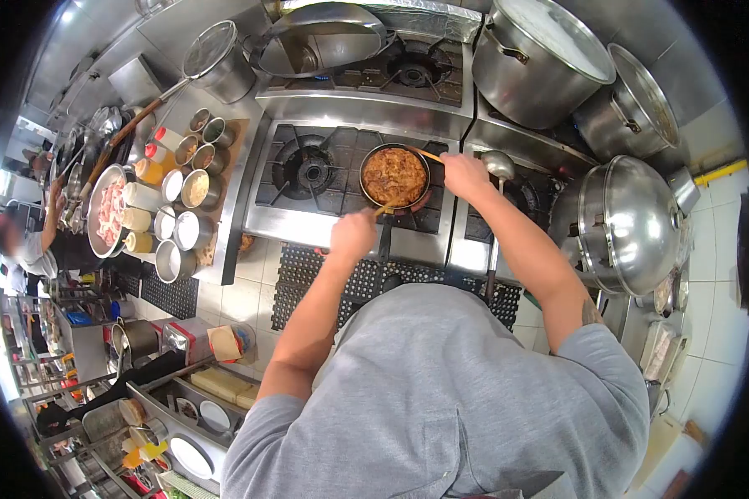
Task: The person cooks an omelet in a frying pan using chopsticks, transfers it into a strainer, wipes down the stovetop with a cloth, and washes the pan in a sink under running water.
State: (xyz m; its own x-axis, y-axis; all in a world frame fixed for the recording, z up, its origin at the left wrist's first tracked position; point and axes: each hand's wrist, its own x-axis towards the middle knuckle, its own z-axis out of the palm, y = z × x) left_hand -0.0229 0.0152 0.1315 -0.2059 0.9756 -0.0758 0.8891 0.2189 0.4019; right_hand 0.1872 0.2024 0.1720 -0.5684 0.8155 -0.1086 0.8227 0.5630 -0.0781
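Note:
A round black frying pan (362, 185) sits on the front stove burner, filled by a browned, round, pancake-like food (394, 176). Closed around a thin wooden stick-like utensil (385, 208), my left hand (354, 235) is at the near side of the pan, and the utensil's tip reaches the food's near edge. My right hand (464, 176) grips a second wooden stick-like utensil (429, 155), which slants to the pan's far right rim. Whether these are spatulas or chopsticks, I cannot tell, since their tips are small or hidden.
Left of the stove, a counter carries metal cups (200, 190), sauce bottles (148, 172) and a bowl of raw meat (110, 212). Large pots (541, 62) and a domed steel vessel (632, 224) stand right. A ladle (498, 166) lies beside my right forearm. Another person (33, 249) is far left.

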